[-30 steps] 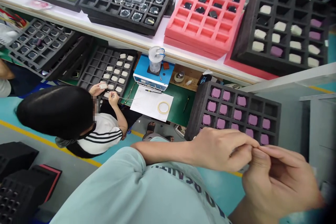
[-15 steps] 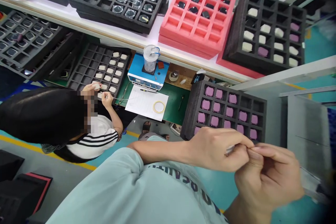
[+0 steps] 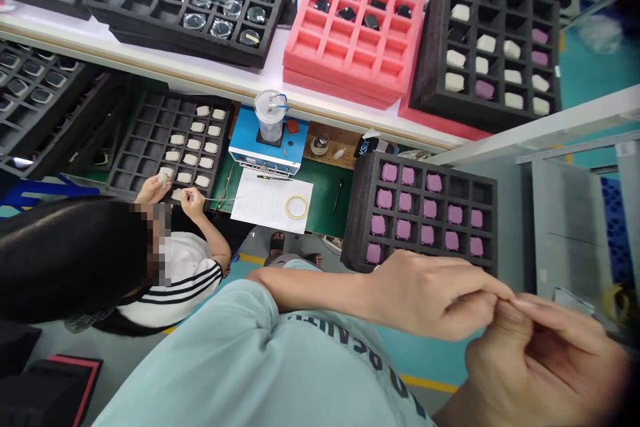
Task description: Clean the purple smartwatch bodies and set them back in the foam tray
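My left hand (image 3: 440,293) reaches across from the left with its fingers closed in a pinch. Its fingertips meet those of my right hand (image 3: 545,360), also closed, at the lower right. Whatever lies between the fingertips is hidden or too small to name. Just behind my left hand stands a black foam tray (image 3: 463,190) with purple square pieces, such as one purple piece (image 3: 455,215), in many of its pockets. My left wrist and hand cover the tray's near edge.
A co-worker (image 3: 175,260) at the left holds a pale piece and a thin tool over another black tray (image 3: 145,133). A blue device (image 3: 267,150) carries a clear jar (image 3: 270,117). Along the shelf are a pink foam tray (image 3: 345,67) and a black tray (image 3: 493,100).
My joined hands have shifted right and slightly down in view, still pinched together. The benches and trays have slid mostly left as the camera turned. The co-worker's hands remain at the black tray.
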`<state>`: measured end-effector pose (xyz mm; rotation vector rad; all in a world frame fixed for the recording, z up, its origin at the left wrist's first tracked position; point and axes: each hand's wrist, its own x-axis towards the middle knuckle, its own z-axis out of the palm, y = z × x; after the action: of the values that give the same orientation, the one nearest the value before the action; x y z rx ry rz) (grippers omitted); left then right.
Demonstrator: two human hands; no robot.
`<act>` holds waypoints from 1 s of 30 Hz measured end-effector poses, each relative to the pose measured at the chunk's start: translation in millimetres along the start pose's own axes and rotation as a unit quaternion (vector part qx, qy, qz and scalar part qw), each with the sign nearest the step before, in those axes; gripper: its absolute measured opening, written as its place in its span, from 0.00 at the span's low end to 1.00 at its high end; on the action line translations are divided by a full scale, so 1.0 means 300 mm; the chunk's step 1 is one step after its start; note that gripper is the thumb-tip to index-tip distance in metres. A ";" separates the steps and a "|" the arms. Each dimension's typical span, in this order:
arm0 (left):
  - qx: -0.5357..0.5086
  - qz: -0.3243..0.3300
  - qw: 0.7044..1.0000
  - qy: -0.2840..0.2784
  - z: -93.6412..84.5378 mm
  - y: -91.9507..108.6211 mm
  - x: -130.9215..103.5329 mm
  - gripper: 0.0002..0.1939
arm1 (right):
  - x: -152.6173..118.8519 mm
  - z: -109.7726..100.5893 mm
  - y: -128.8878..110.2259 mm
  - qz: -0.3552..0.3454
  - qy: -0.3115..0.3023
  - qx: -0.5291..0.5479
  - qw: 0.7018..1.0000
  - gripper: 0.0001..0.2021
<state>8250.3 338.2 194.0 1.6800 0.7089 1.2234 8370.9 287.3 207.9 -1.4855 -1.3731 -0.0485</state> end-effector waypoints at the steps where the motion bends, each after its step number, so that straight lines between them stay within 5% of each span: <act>1: -0.001 0.003 1.000 0.002 -0.002 -0.003 0.002 0.13 | -0.003 -0.001 -0.015 0.034 -0.015 -0.005 0.999 0.04; 3: -0.002 0.005 1.000 0.008 -0.007 -0.008 0.005 0.13 | 0.005 0.006 -0.023 0.056 -0.034 -0.005 0.998 0.03; 9: -0.039 -0.029 0.999 -0.001 -0.050 -0.019 0.007 0.12 | 0.066 0.084 0.068 -0.145 0.017 0.050 0.988 0.15; 12: -0.119 -0.070 0.990 0.025 -0.074 -0.032 0.010 0.12 | 0.062 0.106 0.050 -0.127 -0.043 0.036 0.990 0.09; 16: -0.242 -0.172 0.948 0.112 -0.091 -0.054 0.029 0.13 | 0.055 0.117 0.002 -0.012 -0.102 0.071 0.992 0.02; 19: -0.270 -0.205 0.934 0.113 -0.102 -0.065 0.055 0.17 | 0.068 0.127 0.001 0.030 -0.119 0.080 0.989 0.05; 24: -0.316 -0.235 0.914 0.096 -0.096 -0.052 0.080 0.25 | 0.096 0.119 0.006 0.008 -0.109 0.051 0.993 0.07; 30: -0.297 -0.247 0.920 0.064 -0.040 -0.032 0.053 0.22 | 0.075 0.078 0.018 -0.008 -0.069 0.012 0.998 0.05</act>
<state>8245.0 359.7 193.0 0.8577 0.6940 1.0435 8368.8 320.2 208.7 -1.4801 -1.4901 0.0620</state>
